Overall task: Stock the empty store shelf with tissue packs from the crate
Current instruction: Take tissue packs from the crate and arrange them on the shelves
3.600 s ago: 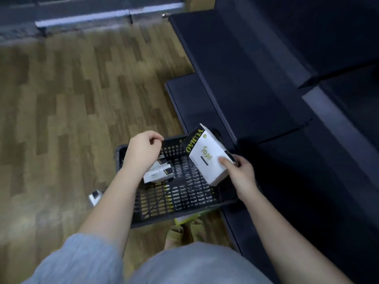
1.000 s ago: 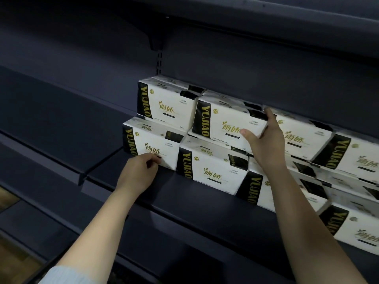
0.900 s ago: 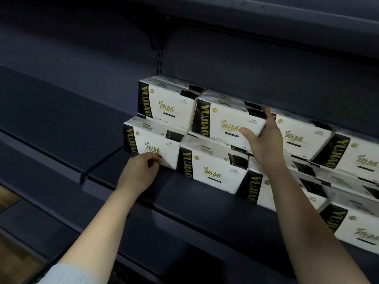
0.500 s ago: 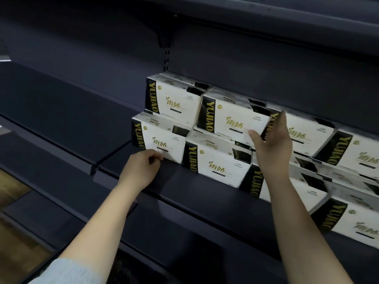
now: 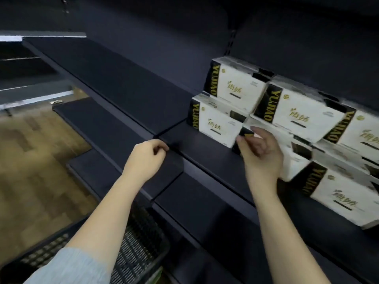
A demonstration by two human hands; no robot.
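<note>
On the shelf point(image 5: 207, 152), at 2 to 3 o'clock, the packs point(image 5: 303, 113) sit two tiers high, black ends facing left, the upper ones set a little back from the lower. The right hand point(image 5: 260, 154) is in front of a lower pack at 3 o'clock; its fingers point(image 5: 249, 140) are loosely apart and only slightly bent, and motion blur keeps me from telling whether they touch the pack or hang just off it. They do not look wrapped round anything. The left hand point(image 5: 146, 158) hovers near the shelf's front edge at the middle, well apart from the packs, fingers curled together on nothing. The crate point(image 5: 139, 247) lies at 6 o'clock on the floor, half hidden by the left arm; I cannot see whether any packs are left in it.

The step seems to be squaring off the placed packs before going back down for more. To do it well, press flat against the pack's face, not a corner, so it slides straight and stays flush with its neighbour. Go gently, since a shove on a lower pack could tip the one resting on it. The bare shelf at 10 to 12 o'clock is where new packs should go, built outward from the leftmost stack.
</note>
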